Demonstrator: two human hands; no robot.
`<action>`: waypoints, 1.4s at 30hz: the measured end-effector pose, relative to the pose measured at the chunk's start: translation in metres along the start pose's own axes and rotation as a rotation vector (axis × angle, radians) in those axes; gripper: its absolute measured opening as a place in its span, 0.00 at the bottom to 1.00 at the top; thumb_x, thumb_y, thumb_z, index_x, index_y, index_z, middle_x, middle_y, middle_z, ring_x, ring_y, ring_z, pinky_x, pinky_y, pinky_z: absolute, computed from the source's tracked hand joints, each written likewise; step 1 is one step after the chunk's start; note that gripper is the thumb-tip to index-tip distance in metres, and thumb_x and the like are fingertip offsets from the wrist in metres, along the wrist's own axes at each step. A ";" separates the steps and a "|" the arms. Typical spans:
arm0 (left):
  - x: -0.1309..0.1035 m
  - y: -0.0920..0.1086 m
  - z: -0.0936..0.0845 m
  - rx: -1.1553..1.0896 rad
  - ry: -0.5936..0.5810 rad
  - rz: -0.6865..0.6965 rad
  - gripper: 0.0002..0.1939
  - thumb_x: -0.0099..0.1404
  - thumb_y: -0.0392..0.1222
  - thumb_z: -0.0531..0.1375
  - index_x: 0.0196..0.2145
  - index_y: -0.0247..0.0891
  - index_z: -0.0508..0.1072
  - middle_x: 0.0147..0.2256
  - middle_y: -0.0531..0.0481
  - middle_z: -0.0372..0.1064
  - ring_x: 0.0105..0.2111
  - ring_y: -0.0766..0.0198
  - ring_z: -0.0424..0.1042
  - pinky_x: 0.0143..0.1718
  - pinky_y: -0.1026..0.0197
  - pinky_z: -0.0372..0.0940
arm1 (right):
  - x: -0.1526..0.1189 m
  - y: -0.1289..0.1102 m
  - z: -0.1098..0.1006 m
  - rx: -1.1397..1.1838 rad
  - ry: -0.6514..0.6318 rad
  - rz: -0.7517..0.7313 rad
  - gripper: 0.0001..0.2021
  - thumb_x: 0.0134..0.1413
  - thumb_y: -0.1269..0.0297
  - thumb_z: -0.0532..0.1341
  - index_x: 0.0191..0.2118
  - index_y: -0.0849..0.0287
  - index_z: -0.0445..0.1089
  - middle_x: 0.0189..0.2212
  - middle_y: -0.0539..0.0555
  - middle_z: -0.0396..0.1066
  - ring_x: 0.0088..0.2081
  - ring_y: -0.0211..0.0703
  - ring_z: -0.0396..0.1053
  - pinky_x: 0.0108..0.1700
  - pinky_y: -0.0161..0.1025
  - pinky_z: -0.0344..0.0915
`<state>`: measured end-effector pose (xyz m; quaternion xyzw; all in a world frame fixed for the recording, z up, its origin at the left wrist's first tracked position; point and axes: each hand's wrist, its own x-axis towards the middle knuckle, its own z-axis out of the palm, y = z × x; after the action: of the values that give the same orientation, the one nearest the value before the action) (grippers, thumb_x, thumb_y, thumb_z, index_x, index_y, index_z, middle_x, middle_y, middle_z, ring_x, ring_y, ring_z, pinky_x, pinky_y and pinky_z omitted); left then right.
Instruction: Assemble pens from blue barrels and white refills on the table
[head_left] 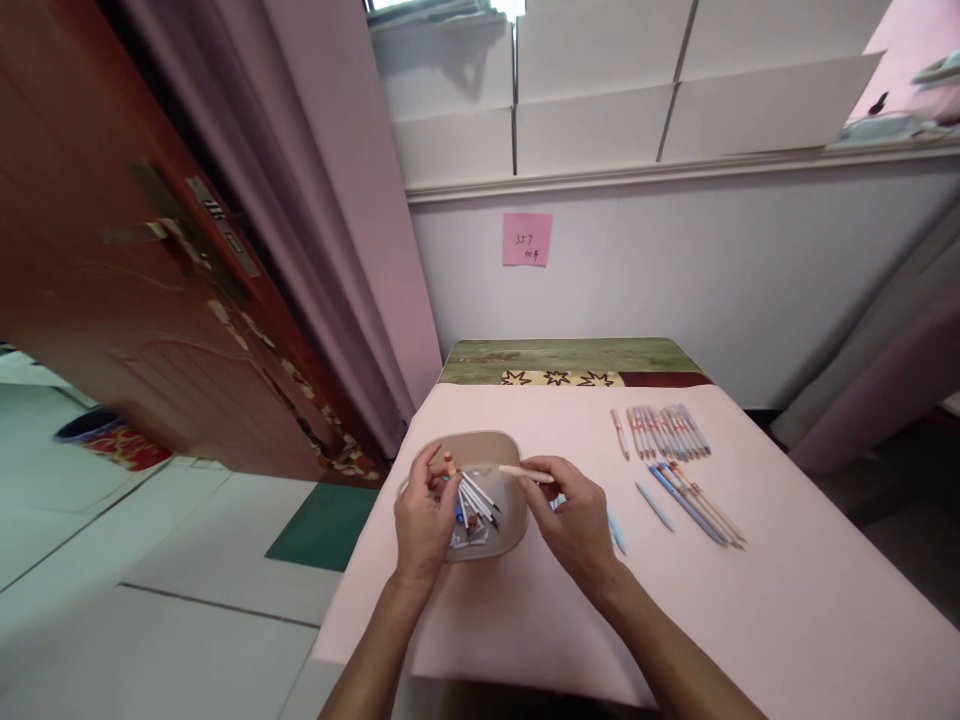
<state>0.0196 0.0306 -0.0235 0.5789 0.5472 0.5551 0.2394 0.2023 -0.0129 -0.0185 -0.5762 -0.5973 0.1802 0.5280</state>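
Note:
A light basin (pixel 510 535) stands on the pink-covered table and holds white pen refills (pixel 474 497) and small coloured parts. Over its left side, my left hand (pixel 426 510) pinches a small orange piece (pixel 450 463) between thumb and fingers. My right hand (pixel 570 505) grips a cream-coloured pen barrel (pixel 525 473), whose tip points left over the basin's right rim. Light blue pens (pixel 616 532) lie partly hidden beside my right hand. Farther right is a single blue pen (pixel 655 506).
A row of clear pens (pixel 670 432) lies at the right, with blue and cream pens (pixel 697 508) in front of it. The table (pixel 795 600) meets a wall bearing a pink note (pixel 527 240). A red-brown door (pixel 150 330) stands left.

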 end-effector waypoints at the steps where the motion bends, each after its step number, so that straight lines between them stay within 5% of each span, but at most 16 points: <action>1: -0.001 0.003 0.001 0.013 -0.009 0.000 0.25 0.52 0.38 0.66 0.49 0.42 0.71 0.32 0.51 0.75 0.27 0.64 0.69 0.35 0.64 0.63 | 0.000 0.004 -0.003 0.004 0.032 0.034 0.09 0.55 0.59 0.57 0.38 0.57 0.71 0.33 0.53 0.74 0.28 0.39 0.68 0.32 0.34 0.64; 5: -0.026 0.019 0.016 -0.012 -0.139 -0.038 0.25 0.53 0.39 0.65 0.50 0.42 0.71 0.29 0.52 0.72 0.22 0.66 0.65 0.28 0.65 0.62 | -0.002 0.040 -0.031 -0.072 0.154 0.248 0.11 0.52 0.56 0.58 0.37 0.56 0.68 0.29 0.51 0.74 0.28 0.41 0.69 0.31 0.35 0.62; 10: -0.087 0.026 0.064 -0.096 -0.640 0.033 0.22 0.58 0.36 0.60 0.51 0.45 0.71 0.33 0.48 0.72 0.29 0.62 0.69 0.34 0.62 0.64 | -0.019 0.093 -0.078 -0.429 0.108 0.454 0.14 0.54 0.55 0.57 0.42 0.54 0.70 0.30 0.50 0.76 0.29 0.43 0.70 0.30 0.35 0.56; 12: -0.103 0.019 0.083 -0.038 -0.732 0.087 0.22 0.58 0.33 0.58 0.50 0.45 0.71 0.35 0.46 0.73 0.32 0.59 0.70 0.36 0.60 0.64 | -0.030 0.107 -0.088 -0.561 0.071 0.489 0.12 0.55 0.56 0.56 0.41 0.53 0.70 0.32 0.51 0.76 0.33 0.44 0.71 0.30 0.35 0.54; 16: -0.115 0.000 0.109 0.064 -0.751 0.138 0.23 0.58 0.31 0.56 0.51 0.44 0.69 0.41 0.43 0.73 0.39 0.54 0.72 0.41 0.55 0.65 | -0.046 0.121 -0.086 -0.647 0.030 0.521 0.11 0.57 0.57 0.54 0.41 0.53 0.70 0.31 0.51 0.75 0.33 0.42 0.70 0.31 0.35 0.53; 21: -0.127 -0.012 0.120 0.302 -0.807 0.290 0.31 0.58 0.29 0.55 0.59 0.43 0.60 0.52 0.39 0.66 0.48 0.52 0.70 0.46 0.53 0.66 | -0.049 0.126 -0.079 -0.577 0.014 0.342 0.12 0.58 0.55 0.54 0.37 0.53 0.72 0.32 0.51 0.74 0.37 0.42 0.69 0.36 0.35 0.57; 25: -0.131 -0.018 0.129 0.420 -0.793 0.482 0.27 0.62 0.29 0.52 0.59 0.43 0.59 0.47 0.42 0.68 0.46 0.55 0.71 0.44 0.55 0.68 | -0.041 0.136 -0.099 -0.665 0.068 0.389 0.13 0.60 0.57 0.52 0.38 0.54 0.72 0.35 0.52 0.74 0.36 0.41 0.69 0.36 0.35 0.58; 30: -0.126 -0.015 0.142 0.483 -0.720 0.656 0.19 0.64 0.29 0.52 0.52 0.39 0.66 0.40 0.42 0.71 0.41 0.54 0.72 0.40 0.55 0.69 | -0.032 0.142 -0.120 -0.884 -0.086 0.539 0.10 0.57 0.57 0.56 0.37 0.55 0.72 0.35 0.54 0.73 0.34 0.43 0.70 0.31 0.36 0.55; 38: -0.109 0.003 0.129 0.304 -0.522 0.531 0.16 0.62 0.40 0.59 0.49 0.44 0.71 0.48 0.42 0.69 0.49 0.50 0.69 0.50 0.50 0.63 | -0.023 0.116 -0.111 -0.598 0.006 0.471 0.11 0.57 0.55 0.55 0.34 0.54 0.71 0.26 0.49 0.74 0.28 0.41 0.70 0.28 0.34 0.53; 42: -0.095 0.010 0.119 0.211 -0.473 0.412 0.14 0.62 0.41 0.59 0.46 0.43 0.73 0.46 0.42 0.70 0.48 0.51 0.70 0.50 0.50 0.64 | -0.024 0.115 -0.102 -0.687 0.009 0.478 0.10 0.56 0.56 0.56 0.34 0.54 0.71 0.26 0.49 0.74 0.29 0.41 0.70 0.27 0.35 0.50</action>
<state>0.1512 -0.0181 -0.0827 0.8121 0.4022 0.3821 0.1811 0.3394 -0.0426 -0.0845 -0.8420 -0.4698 0.0853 0.2510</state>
